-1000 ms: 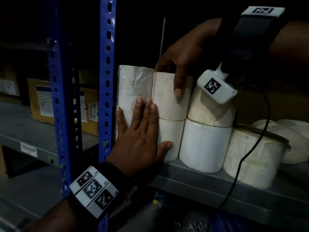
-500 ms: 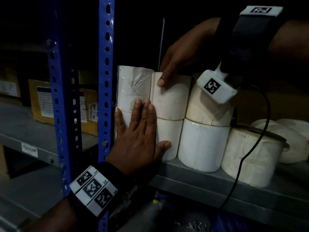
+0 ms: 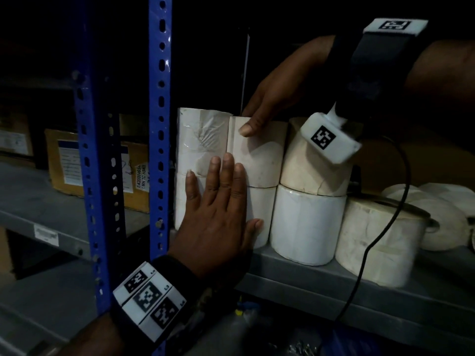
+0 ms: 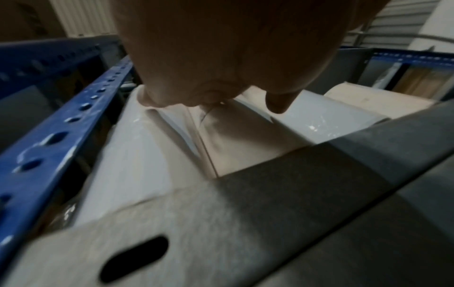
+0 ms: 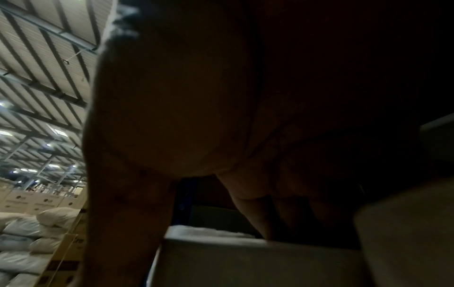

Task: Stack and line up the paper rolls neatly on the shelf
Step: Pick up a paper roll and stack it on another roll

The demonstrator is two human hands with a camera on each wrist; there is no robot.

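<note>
White paper rolls stand in two-high stacks on the grey shelf (image 3: 334, 286). My left hand (image 3: 221, 201) presses flat, fingers straight, on the fronts of the two leftmost stacks, over the lower left roll (image 3: 180, 201). The left wrist view shows that palm (image 4: 233, 48) against the rolls (image 4: 147, 155). My right hand (image 3: 277, 93) reaches over the second upper roll (image 3: 262, 160), with the thumb on its top front edge and the fingers behind it. In the right wrist view the hand (image 5: 196, 116) straddles this roll (image 5: 245, 262). A wrapped upper left roll (image 3: 203, 140) stands beside it.
A blue perforated upright (image 3: 159, 124) stands just left of the stacks. To the right are a third two-high stack (image 3: 305, 224), a single roll (image 3: 377, 242) and rolls lying flat (image 3: 447, 219). A black cable (image 3: 385, 240) hangs across them. A cardboard box (image 3: 69, 160) sits in the left bay.
My right thumb has slid up from the middle of the roll's front to its top edge. The left hand has stayed pressed on the stacks.
</note>
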